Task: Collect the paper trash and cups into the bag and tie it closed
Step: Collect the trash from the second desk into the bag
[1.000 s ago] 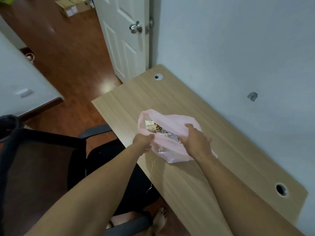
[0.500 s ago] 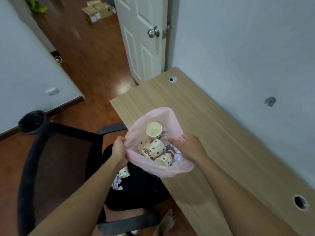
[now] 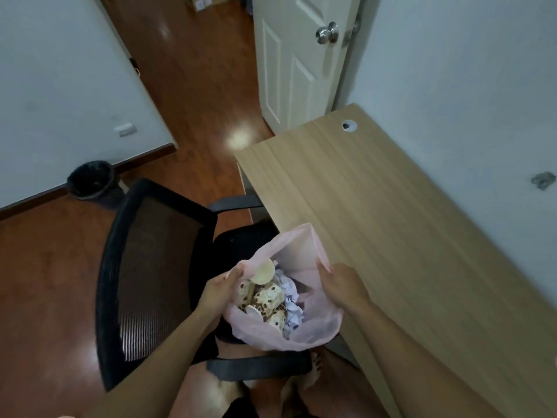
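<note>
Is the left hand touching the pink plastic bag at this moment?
Touching. The head view shows the left hand pinching the rim of the pink plastic bag.

Right of the pink bag [image 3: 301,336] the desk [image 3: 407,236] top lies open as far as the wall [image 3: 452,70], while on the left the black chair [image 3: 156,267] back stands close, its armrest [image 3: 259,368] crosses beneath the bag, and the desk edge hems the bag's right side.
</note>
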A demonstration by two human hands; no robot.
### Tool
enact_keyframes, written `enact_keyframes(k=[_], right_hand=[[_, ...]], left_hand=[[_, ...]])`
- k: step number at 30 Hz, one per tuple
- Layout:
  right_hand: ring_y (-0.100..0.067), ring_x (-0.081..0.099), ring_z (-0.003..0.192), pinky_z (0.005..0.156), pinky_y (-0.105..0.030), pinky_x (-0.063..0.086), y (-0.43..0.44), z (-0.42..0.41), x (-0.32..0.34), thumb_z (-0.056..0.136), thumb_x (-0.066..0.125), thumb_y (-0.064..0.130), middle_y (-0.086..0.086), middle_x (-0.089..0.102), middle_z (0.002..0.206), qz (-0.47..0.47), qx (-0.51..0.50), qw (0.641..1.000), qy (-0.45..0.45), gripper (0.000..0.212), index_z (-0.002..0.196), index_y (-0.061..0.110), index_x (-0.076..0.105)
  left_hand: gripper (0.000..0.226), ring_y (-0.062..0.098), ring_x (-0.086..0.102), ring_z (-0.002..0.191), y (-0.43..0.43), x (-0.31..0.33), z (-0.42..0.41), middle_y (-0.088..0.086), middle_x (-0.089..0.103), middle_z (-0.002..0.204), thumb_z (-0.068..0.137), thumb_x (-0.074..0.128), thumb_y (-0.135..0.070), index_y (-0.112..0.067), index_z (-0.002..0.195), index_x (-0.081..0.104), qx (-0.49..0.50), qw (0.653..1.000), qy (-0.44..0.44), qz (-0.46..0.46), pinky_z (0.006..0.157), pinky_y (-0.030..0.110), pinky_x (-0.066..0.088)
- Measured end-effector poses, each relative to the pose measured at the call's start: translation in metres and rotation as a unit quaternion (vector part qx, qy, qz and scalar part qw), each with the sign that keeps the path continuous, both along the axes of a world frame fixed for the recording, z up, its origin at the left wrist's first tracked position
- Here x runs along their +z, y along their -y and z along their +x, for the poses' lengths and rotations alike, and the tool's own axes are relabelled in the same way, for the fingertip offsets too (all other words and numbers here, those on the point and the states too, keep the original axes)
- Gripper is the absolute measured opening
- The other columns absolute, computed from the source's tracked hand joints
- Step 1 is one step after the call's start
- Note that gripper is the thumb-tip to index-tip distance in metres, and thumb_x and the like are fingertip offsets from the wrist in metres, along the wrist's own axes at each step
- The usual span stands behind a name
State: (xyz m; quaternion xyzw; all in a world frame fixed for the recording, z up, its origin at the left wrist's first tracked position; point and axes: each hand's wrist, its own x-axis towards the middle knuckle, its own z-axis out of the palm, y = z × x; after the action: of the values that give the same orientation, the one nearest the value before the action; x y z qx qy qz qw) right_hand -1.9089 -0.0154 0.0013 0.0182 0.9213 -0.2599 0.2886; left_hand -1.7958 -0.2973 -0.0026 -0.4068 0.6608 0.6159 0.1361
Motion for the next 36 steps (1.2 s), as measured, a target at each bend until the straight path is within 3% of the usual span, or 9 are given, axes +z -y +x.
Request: enact_keyframes(k=[5, 10, 15, 17, 20, 25, 30, 33, 36], right_hand=[[-0.037, 0.072, 0.108, 0.089, -0.040, 0.056, -0.001, 0.013, -0.038, 0.116, 0.042, 0.039, -0.013, 0.076, 0.123, 0.034, 0.001, 0.999, -0.030, 0.041, 0.128, 0.015, 0.073], [-0.029, 0.061, 0.088, 0.083, -0.042, 0.053, 0.013, 0.000, -0.080, 0.116, 0.038, 0.034, -0.009, 0.055, 0.122, 0.034, -0.069, 0.993, -0.088, 0.034, 0.130, 0.020, 0.067], [-0.029, 0.063, 0.092, 0.088, -0.048, 0.057, 0.023, -0.023, -0.127, 0.112, 0.036, 0.063, 0.002, 0.043, 0.121, 0.049, -0.113, 0.986, -0.115, 0.037, 0.124, 0.036, 0.057], [-0.033, 0.066, 0.102, 0.095, -0.054, 0.057, 0.026, -0.031, -0.143, 0.110, 0.047, 0.061, 0.000, 0.048, 0.129, 0.055, -0.133, 0.977, -0.159, 0.024, 0.125, 0.044, 0.054], [-0.041, 0.055, 0.132, 0.109, -0.060, 0.045, 0.030, -0.044, -0.167, 0.108, 0.061, 0.046, -0.013, 0.044, 0.158, 0.179, -0.073, 0.947, -0.255, 0.047, 0.154, 0.043, 0.057], [-0.040, 0.028, 0.165, 0.132, -0.065, 0.018, 0.044, -0.052, -0.187, 0.106, 0.039, 0.051, -0.018, 0.024, 0.181, 0.162, -0.073, 0.942, -0.284, 0.069, 0.173, 0.036, 0.032], [-0.032, 0.012, 0.172, 0.137, -0.062, 0.013, 0.043, -0.051, -0.200, 0.110, 0.042, 0.049, -0.012, 0.016, 0.185, 0.167, -0.068, 0.930, -0.320, 0.070, 0.176, 0.036, 0.022], [-0.031, 0.011, 0.172, 0.137, -0.062, 0.012, 0.045, -0.050, -0.200, 0.110, 0.041, 0.050, -0.011, 0.014, 0.186, 0.170, -0.075, 0.927, -0.325, 0.071, 0.176, 0.036, 0.021], [-0.031, 0.012, 0.172, 0.137, -0.062, 0.012, 0.047, -0.051, -0.200, 0.110, 0.041, 0.050, -0.012, 0.015, 0.185, 0.170, -0.081, 0.924, -0.334, 0.070, 0.176, 0.036, 0.023]], left_hand=[[0.056, 0.019, 0.080, 0.101, 0.005, -0.045, 0.018, 0.002, 0.085, 0.105, 0.102, 0.058, -0.069, -0.020, 0.114, 0.085, -0.014, 0.995, 0.095, 0.011, 0.096, 0.037, 0.059], [0.068, 0.017, 0.071, 0.100, 0.006, -0.097, 0.021, 0.008, 0.076, 0.116, 0.109, 0.048, -0.064, -0.007, 0.135, 0.075, -0.012, 0.991, 0.130, 0.018, 0.082, 0.029, 0.051], [0.073, 0.016, 0.071, 0.102, 0.001, -0.145, 0.023, 0.005, 0.075, 0.120, 0.107, 0.039, -0.074, -0.017, 0.135, 0.075, 0.000, 0.992, 0.127, 0.018, 0.082, 0.029, 0.054], [0.068, 0.021, 0.076, 0.101, -0.003, -0.164, 0.026, 0.005, 0.080, 0.113, 0.107, 0.042, -0.073, -0.018, 0.125, 0.079, 0.015, 0.991, 0.132, 0.035, 0.090, 0.037, 0.062], [0.056, 0.026, 0.079, 0.104, -0.009, -0.186, 0.029, 0.008, 0.084, 0.108, 0.110, 0.049, -0.061, -0.017, 0.114, 0.082, 0.036, 0.989, 0.126, 0.062, 0.099, 0.047, 0.063], [0.044, 0.034, 0.075, 0.112, -0.007, -0.204, 0.029, 0.018, 0.079, 0.115, 0.118, 0.043, -0.034, -0.006, 0.119, 0.077, 0.044, 0.995, 0.085, -0.006, 0.104, 0.045, 0.059], [0.034, 0.033, 0.072, 0.104, 0.006, -0.219, 0.018, 0.014, 0.075, 0.104, 0.117, 0.046, -0.029, -0.011, 0.107, 0.073, 0.070, 0.994, 0.058, -0.060, 0.082, 0.033, 0.052], [0.026, 0.030, 0.067, 0.118, 0.019, -0.235, 0.009, 0.006, 0.067, 0.121, 0.115, 0.048, -0.024, -0.014, 0.129, 0.068, 0.053, 0.986, 0.049, -0.151, 0.091, 0.034, 0.051], [0.049, 0.036, 0.052, 0.143, 0.029, -0.259, -0.002, 0.012, 0.053, 0.147, 0.109, 0.059, -0.021, -0.008, 0.156, 0.051, -0.011, 0.976, 0.111, -0.188, 0.111, 0.039, 0.051]])
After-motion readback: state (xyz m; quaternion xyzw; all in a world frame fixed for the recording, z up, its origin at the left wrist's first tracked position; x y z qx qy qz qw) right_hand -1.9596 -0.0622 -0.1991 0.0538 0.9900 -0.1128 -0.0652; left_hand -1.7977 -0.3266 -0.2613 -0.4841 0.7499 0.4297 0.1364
